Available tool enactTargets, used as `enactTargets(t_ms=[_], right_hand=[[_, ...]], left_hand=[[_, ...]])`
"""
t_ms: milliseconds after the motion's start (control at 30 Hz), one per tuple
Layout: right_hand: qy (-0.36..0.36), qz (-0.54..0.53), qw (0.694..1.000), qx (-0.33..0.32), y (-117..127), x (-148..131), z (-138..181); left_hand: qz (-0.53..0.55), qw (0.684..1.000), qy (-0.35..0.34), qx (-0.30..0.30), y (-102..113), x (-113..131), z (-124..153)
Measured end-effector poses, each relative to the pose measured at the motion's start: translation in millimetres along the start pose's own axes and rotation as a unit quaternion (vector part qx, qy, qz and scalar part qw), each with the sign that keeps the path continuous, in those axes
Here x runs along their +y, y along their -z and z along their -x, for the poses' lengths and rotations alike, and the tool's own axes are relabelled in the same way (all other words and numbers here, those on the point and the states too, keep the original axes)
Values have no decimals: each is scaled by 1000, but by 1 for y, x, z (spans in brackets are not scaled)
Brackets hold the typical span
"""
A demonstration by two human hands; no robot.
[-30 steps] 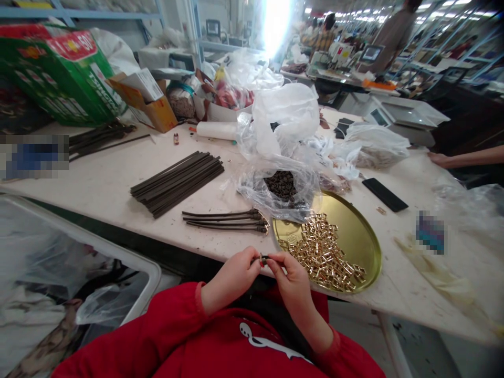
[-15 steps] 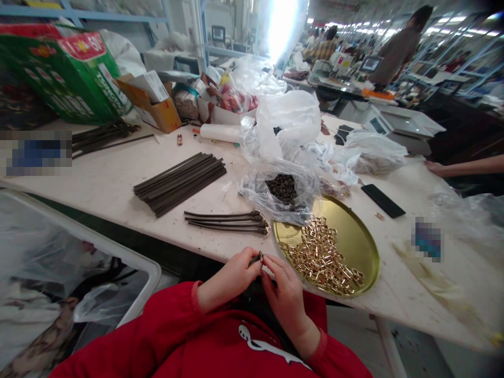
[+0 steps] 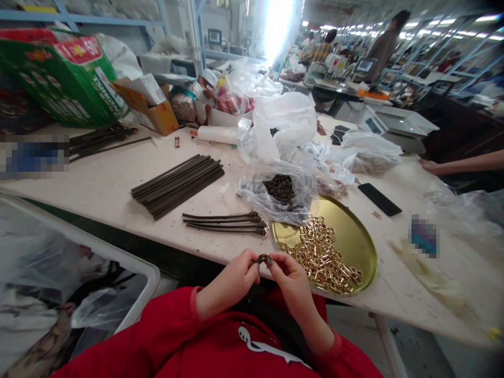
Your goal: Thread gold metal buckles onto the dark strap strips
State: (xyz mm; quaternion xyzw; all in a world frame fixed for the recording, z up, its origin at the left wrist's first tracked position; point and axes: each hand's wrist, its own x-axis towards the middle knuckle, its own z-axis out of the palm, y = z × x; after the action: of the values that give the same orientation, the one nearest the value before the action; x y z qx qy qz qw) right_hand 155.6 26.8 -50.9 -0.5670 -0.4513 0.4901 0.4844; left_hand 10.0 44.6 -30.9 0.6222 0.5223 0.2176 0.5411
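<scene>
In front of my body, my left hand (image 3: 239, 274) pinches a dark brown strap near its end. My right hand (image 3: 292, 277) is closed, its thumb and fingers gripping the strap's end by a small gold buckle (image 3: 266, 257). Most of that strap is hidden by my hands. Just beyond them lie several dark straps with gold buckles at their right ends (image 3: 224, 224). To the right, a round gold tray (image 3: 360, 231) holds a heap of gold buckles (image 3: 325, 257). Behind it, an open clear plastic bag (image 3: 252, 191) contains small dark brown loops (image 3: 280, 188).
A stack of plain dark strips (image 3: 177, 185) lies left on the table (image 3: 98, 178). A black phone-like slab (image 3: 379, 199) is at right, near another person's arm (image 3: 464, 165). A white bin (image 3: 147, 268) stands below left. Plastic bags (image 3: 285, 118) and boxes (image 3: 157, 113) are behind.
My right hand has turned and shifted slightly right, its fingers now pinching the strap's end by the buckle. The dark end shows more between my hands. The whole view has shifted slightly.
</scene>
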Motion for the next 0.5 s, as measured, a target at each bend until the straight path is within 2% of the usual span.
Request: enactTargets(t_ms=[133, 233, 367, 500], right_hand=[[-94, -128, 986, -41, -3, -3, 0], [-131, -176, 972, -88, -2, -2, 0], [-109, -150, 974, -132, 1, -2, -2], [-38, -51, 986, -151, 3, -7, -4]], left_hand=[[5, 1000, -20, 8, -6, -1, -1], [-32, 999, -41, 3, -7, -5, -1], [-71, 995, -76, -9, -4, -9, -1], [-81, 994, -71, -4, -1, -10, -3]])
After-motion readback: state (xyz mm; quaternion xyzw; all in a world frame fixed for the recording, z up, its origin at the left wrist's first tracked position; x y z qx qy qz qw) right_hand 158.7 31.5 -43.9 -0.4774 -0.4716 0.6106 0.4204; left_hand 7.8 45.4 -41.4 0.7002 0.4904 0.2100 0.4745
